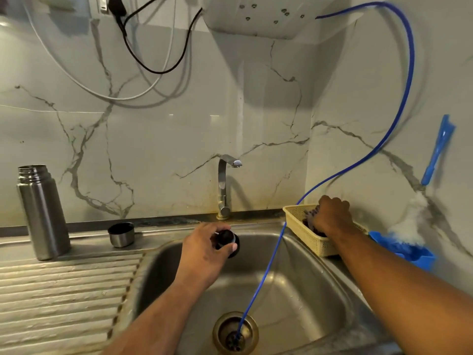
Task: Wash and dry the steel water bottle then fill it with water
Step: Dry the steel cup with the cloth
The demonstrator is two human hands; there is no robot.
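The steel water bottle (42, 213) stands upright and uncapped on the draining board at the far left. Its steel cup lid (121, 234) sits mouth up a little to the right of it. Over the sink basin (294, 290), my left hand (204, 252) holds the bottle's black inner stopper (227, 242). My right hand (331, 216) reaches into the cream plastic basket (312, 242) at the sink's right rim and closes on a dark scrubber (311, 215). The tap (225, 185) stands behind the basin with no water running.
A thin blue hose (268, 257) hangs from the white appliance (276, 19) on the wall down into the drain (235, 331). A blue-handled brush (435, 160) leans on the right wall above a blue tray (414, 254). Cables (143, 62) hang on the marble wall.
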